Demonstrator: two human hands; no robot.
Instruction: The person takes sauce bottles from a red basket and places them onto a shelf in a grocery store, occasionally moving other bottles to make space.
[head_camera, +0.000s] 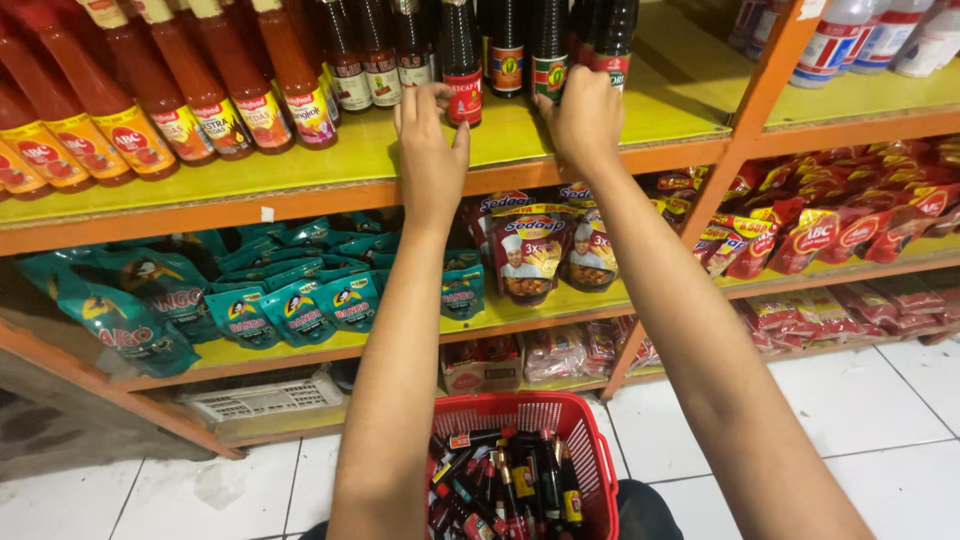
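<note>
Both my arms reach up to the top shelf (330, 165), which is yellow with an orange front edge. My left hand (430, 140) rests by a dark sauce bottle with a red label (462, 65), fingers touching its base. My right hand (585, 120) is curled around the bottom of another dark bottle (548, 45) with a green and red label. More dark bottles (505, 45) stand in a row behind them. Below, between my arms, a red plastic basket (595, 450) holds several dark bottles lying down.
Red chilli sauce bottles (200, 90) fill the top shelf's left side. Teal sauce pouches (290, 300) and red pouches (830, 230) lie on the middle shelves, dark pouches (530, 255) between them. A white crate (265, 400) sits at floor level. White tiles (880, 400) cover the floor.
</note>
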